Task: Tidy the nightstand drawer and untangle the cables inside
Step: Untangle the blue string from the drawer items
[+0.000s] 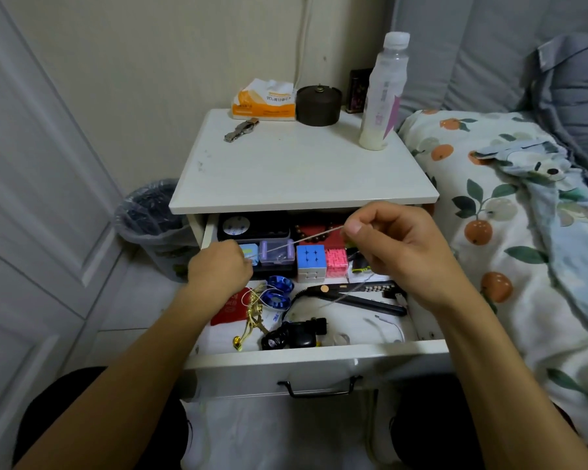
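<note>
Midway | both hands [218,266] [392,247] pinch cord [306,238] taut, frame centre | drawer [319,356] cluttered, black cable [279,335] still tangled

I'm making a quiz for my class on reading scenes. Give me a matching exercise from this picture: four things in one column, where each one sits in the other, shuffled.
Things:
1. wristwatch
2. puzzle cube
3. bin
4. thin cord

Places:
A. stretched between the left hand and right hand
B. on the floor left of the nightstand
C. on the nightstand top, near the tissue pack
D. inside the open drawer, beside a pink cube

Pairs: 1-C, 2-D, 3-B, 4-A
</note>
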### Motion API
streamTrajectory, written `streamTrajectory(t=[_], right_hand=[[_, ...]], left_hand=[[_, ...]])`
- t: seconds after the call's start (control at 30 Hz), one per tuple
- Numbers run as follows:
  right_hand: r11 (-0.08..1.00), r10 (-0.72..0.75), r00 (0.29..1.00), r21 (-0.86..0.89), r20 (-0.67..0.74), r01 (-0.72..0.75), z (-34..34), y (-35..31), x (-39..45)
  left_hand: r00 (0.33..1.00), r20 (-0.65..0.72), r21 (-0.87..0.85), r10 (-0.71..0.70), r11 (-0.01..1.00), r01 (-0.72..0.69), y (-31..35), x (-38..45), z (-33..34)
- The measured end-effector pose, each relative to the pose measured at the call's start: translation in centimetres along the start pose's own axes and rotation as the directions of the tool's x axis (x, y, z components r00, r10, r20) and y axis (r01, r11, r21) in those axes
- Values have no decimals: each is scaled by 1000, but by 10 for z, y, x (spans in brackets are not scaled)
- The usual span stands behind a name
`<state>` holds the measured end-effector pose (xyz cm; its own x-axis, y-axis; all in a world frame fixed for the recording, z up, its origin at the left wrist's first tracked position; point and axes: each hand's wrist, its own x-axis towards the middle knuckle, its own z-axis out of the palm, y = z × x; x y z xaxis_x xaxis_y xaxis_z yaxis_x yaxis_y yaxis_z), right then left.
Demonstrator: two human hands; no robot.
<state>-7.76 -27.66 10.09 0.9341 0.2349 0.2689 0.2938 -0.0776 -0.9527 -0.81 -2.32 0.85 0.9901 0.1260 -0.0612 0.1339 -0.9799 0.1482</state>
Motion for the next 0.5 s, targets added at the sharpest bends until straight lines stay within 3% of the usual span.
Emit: streamTrajectory(t=[0.07, 0.13, 0.2, 0.3, 0.37, 0.5], right_hand=[[999, -34, 999, 10, -34, 34, 2, -8, -4], [998, -16, 999, -61, -47, 13, 4, -14, -4], [987, 43, 999, -157, -8, -44, 7, -17, -4], [963, 89, 994, -259, 63, -70, 12, -21, -7], [957, 75, 995, -284, 61, -55, 12, -26, -11], [945, 68, 997, -324, 32, -54, 8, -43, -25]], left_hand=[[996, 81, -6, 25, 1000, -25, 7, -6, -5], [973, 123, -209, 194, 964, -165, 12, -16, -15], [901, 70, -488, 429, 802, -344, 22, -35, -32], [776, -139, -604, 615, 568, -559, 44, -65, -58], [765, -250, -603, 593, 524, -602, 52, -77, -69], [845, -362, -671, 393, 520, -529, 39, -83, -80]])
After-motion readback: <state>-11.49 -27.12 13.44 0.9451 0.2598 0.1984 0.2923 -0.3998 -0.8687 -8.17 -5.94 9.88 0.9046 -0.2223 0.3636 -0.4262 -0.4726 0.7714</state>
